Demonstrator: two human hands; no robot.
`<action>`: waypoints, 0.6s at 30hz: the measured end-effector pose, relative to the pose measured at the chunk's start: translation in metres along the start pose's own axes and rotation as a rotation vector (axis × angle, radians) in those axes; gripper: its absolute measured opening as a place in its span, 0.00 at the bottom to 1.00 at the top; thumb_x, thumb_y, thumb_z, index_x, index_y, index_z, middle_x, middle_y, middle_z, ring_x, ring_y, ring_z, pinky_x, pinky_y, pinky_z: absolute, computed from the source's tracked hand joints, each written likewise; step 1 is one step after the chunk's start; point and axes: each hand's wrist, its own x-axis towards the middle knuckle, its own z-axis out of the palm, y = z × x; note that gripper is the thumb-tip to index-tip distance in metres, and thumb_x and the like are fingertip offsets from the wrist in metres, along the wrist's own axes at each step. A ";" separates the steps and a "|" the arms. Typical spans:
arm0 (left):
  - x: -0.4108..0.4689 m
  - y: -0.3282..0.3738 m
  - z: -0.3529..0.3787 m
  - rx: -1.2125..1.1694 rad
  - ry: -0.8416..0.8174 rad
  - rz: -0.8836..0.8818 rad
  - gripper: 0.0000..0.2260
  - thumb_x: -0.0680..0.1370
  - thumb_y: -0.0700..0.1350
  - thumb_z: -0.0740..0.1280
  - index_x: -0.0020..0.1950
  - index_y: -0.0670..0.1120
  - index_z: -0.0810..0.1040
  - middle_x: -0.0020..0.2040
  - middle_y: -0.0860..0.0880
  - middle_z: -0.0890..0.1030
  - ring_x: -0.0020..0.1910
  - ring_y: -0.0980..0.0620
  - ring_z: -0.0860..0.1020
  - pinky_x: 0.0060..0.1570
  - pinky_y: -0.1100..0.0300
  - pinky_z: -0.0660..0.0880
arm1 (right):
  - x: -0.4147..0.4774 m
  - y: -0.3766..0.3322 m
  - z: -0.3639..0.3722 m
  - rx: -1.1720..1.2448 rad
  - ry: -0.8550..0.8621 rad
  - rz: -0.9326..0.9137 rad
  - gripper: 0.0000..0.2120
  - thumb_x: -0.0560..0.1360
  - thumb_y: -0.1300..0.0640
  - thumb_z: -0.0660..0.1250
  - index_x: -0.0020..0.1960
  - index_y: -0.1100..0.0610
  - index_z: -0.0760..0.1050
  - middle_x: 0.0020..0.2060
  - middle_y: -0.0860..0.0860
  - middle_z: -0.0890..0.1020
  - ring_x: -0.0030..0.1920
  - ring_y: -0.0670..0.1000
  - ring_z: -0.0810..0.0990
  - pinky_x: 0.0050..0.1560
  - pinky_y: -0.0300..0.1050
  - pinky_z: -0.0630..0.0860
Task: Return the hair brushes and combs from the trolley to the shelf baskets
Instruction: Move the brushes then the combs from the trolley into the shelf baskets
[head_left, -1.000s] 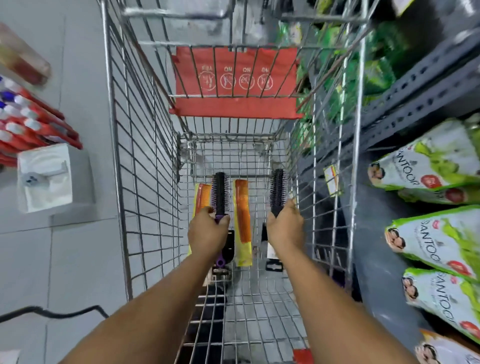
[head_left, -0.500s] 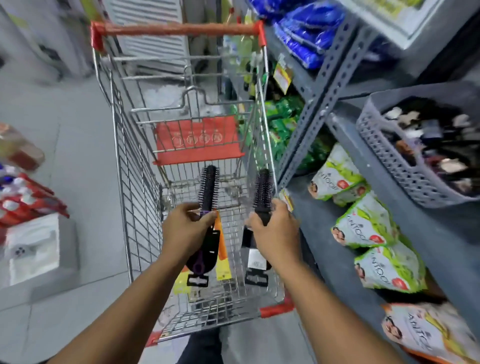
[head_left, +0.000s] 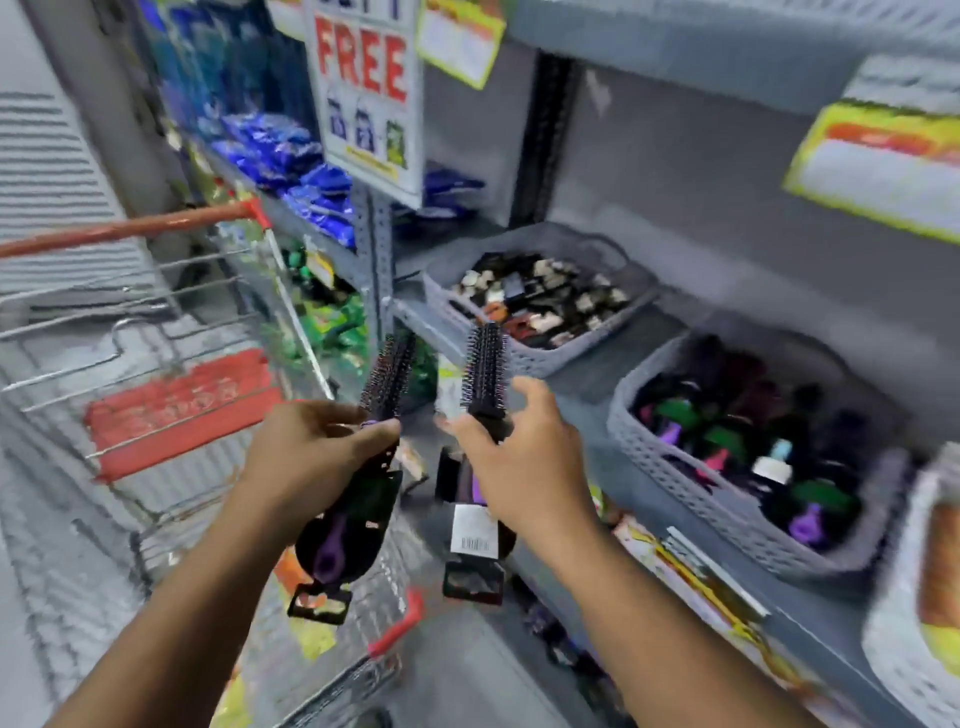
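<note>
My left hand (head_left: 311, 457) grips a round black hair brush with a purple handle (head_left: 387, 382), held upright over the trolley (head_left: 171, 415). In my right hand (head_left: 519, 462) is a second round black brush (head_left: 484, 364) with a barcode tag hanging below it. Both brushes are in front of the grey shelf. A grey basket (head_left: 691, 483) with dark brushes and combs sits on the shelf to the right of my right hand. Yellow-orange comb packs (head_left: 311, 634) lie in the trolley's bottom.
A farther grey basket (head_left: 524, 358) holds hair clips. A white basket (head_left: 893, 629) is at the right edge. A "FREE" sign (head_left: 363, 98) hangs above, blue packets (head_left: 291, 166) fill the shelf behind it, and the trolley's red child seat (head_left: 176, 410) is at left.
Both hands have lifted the brushes out of the trolley and swung them right toward the shelf. The view has turned from the trolley to the shelf baskets.
</note>
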 end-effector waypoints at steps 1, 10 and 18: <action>0.001 0.011 0.011 0.011 -0.031 0.029 0.20 0.60 0.57 0.78 0.42 0.45 0.84 0.34 0.47 0.86 0.31 0.51 0.82 0.40 0.48 0.80 | 0.000 0.002 -0.015 -0.011 0.037 0.018 0.27 0.72 0.45 0.68 0.67 0.53 0.65 0.51 0.53 0.84 0.55 0.55 0.77 0.42 0.43 0.64; 0.025 0.108 0.117 0.132 -0.298 0.207 0.17 0.66 0.56 0.78 0.43 0.44 0.82 0.41 0.44 0.84 0.42 0.46 0.81 0.44 0.55 0.77 | 0.016 0.023 -0.124 -0.066 0.280 0.152 0.26 0.73 0.45 0.67 0.66 0.55 0.66 0.43 0.51 0.84 0.42 0.49 0.77 0.31 0.37 0.66; 0.058 0.171 0.219 0.169 -0.524 0.257 0.20 0.62 0.55 0.79 0.25 0.44 0.73 0.22 0.50 0.72 0.25 0.49 0.70 0.32 0.58 0.67 | 0.049 0.047 -0.190 -0.178 0.457 0.281 0.25 0.74 0.45 0.67 0.63 0.59 0.69 0.43 0.53 0.83 0.51 0.54 0.78 0.42 0.41 0.65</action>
